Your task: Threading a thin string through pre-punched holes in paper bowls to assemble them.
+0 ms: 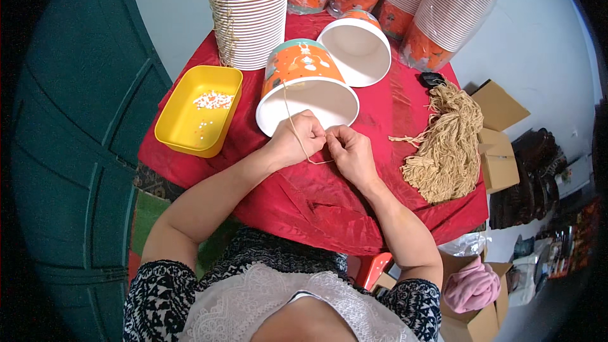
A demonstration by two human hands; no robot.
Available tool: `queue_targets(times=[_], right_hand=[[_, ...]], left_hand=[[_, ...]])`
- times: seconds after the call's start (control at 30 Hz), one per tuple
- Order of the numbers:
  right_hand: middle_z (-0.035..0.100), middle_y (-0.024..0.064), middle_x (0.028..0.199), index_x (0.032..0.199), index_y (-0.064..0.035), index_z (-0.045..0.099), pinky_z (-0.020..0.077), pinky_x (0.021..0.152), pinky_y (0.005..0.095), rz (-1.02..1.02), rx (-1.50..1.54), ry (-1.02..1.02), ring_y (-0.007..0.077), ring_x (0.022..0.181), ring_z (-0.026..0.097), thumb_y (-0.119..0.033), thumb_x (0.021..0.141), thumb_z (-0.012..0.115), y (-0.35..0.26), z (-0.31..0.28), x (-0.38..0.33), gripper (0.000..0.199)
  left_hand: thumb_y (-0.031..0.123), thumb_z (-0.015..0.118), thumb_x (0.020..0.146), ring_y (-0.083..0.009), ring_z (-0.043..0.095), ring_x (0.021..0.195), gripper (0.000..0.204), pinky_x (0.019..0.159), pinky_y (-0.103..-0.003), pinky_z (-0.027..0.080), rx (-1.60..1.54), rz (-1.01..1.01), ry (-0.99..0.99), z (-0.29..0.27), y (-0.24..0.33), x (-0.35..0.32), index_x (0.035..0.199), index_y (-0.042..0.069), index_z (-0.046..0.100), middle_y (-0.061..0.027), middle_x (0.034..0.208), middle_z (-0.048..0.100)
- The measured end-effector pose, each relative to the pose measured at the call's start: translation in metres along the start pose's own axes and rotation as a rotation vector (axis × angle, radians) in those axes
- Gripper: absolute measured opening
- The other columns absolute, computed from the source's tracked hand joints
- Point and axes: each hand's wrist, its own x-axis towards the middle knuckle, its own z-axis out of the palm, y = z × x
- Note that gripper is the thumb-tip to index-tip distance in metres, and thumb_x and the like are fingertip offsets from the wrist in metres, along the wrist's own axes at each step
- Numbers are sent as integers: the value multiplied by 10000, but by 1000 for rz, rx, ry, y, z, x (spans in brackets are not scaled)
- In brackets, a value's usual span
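We see a thin tan string running from the side of an orange paper bucket that lies on its side on the red tablecloth, down into a loop between both hands. Our left hand is closed, pinching the string just below the bucket's white rim; our right hand pinches the loop's other end, fingertips nearly touching the left. A second bucket lies behind. A yellow tray of small beads sits left, a bundle of tan strings right, and stacked buckets stand behind.
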Motion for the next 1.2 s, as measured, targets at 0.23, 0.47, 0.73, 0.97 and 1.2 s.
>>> queue_targets(times=[0.23, 0.47, 0.73, 0.97, 1.2], right_hand=[[676, 213, 781, 916, -7, 677, 526, 635, 439, -64, -153, 23, 366, 711, 684, -109, 895, 609, -6, -1, -2, 124], [664, 223, 751, 908, -14, 666, 524, 648, 474, -74, -146, -38, 395, 714, 671, -103, 846, 608, -8, -10, -4, 123], [659, 217, 729, 910, -22, 665, 525, 666, 504, -114, -256, -63, 403, 703, 664, -92, 815, 594, -6, -13, -5, 138], [649, 211, 740, 924, 1, 653, 515, 633, 445, -150, -285, -172, 382, 699, 656, -38, 809, 569, -6, -18, -3, 147], [656, 263, 752, 836, 35, 670, 519, 658, 475, 25, -47, -51, 408, 715, 671, -153, 847, 621, -7, -17, -1, 194]], left_hand=[[3, 646, 812, -190, 609, 729, 56, 665, -301, 494, 69, -6, -30, -3, 6, 2, 770, -29, 628, -103, 832, 609], [4, 618, 813, -155, 578, 680, 49, 616, -295, 476, 32, -59, -8, -5, 6, 2, 769, -17, 619, -94, 794, 605], [12, 601, 803, -177, 566, 607, 49, 571, -330, 467, 117, -115, 27, -5, 13, 5, 768, -21, 592, -100, 656, 583], [64, 623, 751, -378, 650, 713, 99, 660, -443, 518, 250, -131, 75, -2, 20, 9, 709, -21, 596, -221, 730, 636], [84, 678, 747, -353, 643, 688, 144, 634, -423, 509, 159, -130, 68, -2, 15, 5, 696, -11, 583, -197, 720, 630]])
